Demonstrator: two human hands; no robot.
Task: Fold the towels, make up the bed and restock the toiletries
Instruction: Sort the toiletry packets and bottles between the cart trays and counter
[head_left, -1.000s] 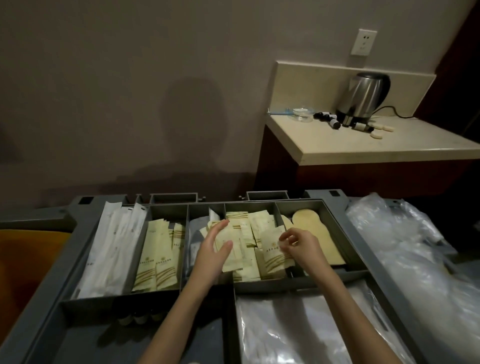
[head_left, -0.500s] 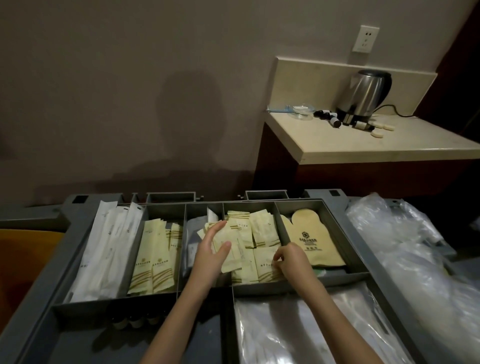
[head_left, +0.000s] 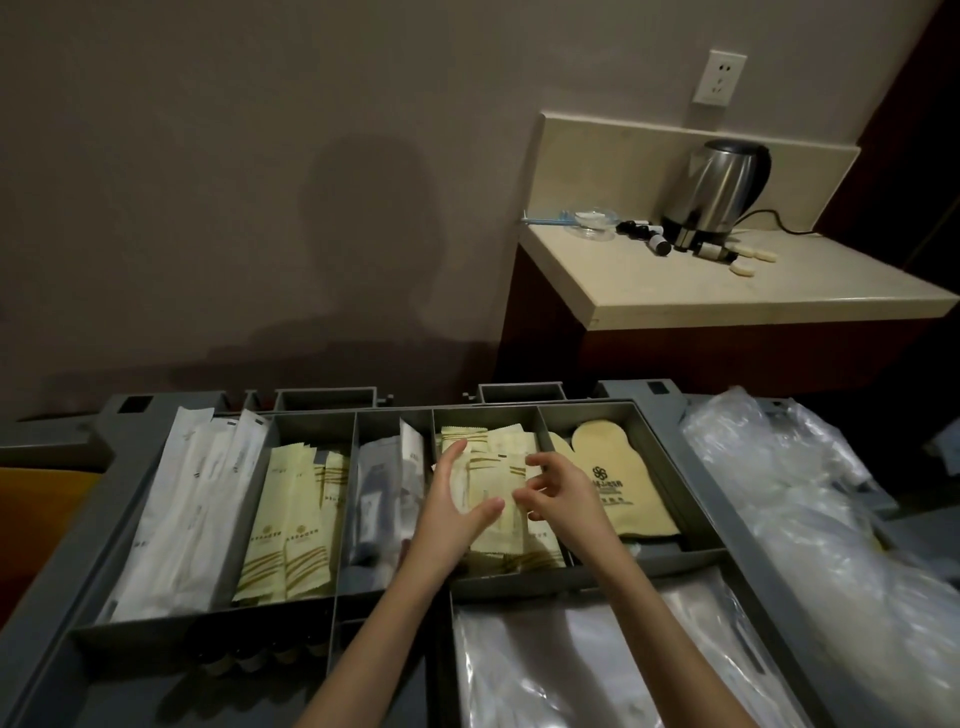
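Observation:
A grey cart tray (head_left: 571, 578) is split into compartments holding toiletry packets. Both hands are in the compartment of small pale yellow sachets (head_left: 498, 540). My left hand (head_left: 452, 504) grips a few of these sachets between thumb and fingers, held a little above the pile. My right hand (head_left: 563, 499) faces it with curled fingers and pinches the right edge of the same sachets. On the counter (head_left: 779, 296) at the right lie small dark bottles (head_left: 660, 241) and white soaps (head_left: 743, 270).
Long white packets (head_left: 192, 509), long yellow packets (head_left: 296, 525), grey packets (head_left: 384, 493) and a yellow mitt (head_left: 618, 493) fill the other compartments. Clear plastic bags (head_left: 810, 519) pile up at the right. A kettle (head_left: 717, 192) stands on the counter. Dark bottles (head_left: 249, 654) sit front left.
My right hand dipped to the front of the sachet pile, then came up and left to meet the left hand. The left hand shifted slightly right with its sachets.

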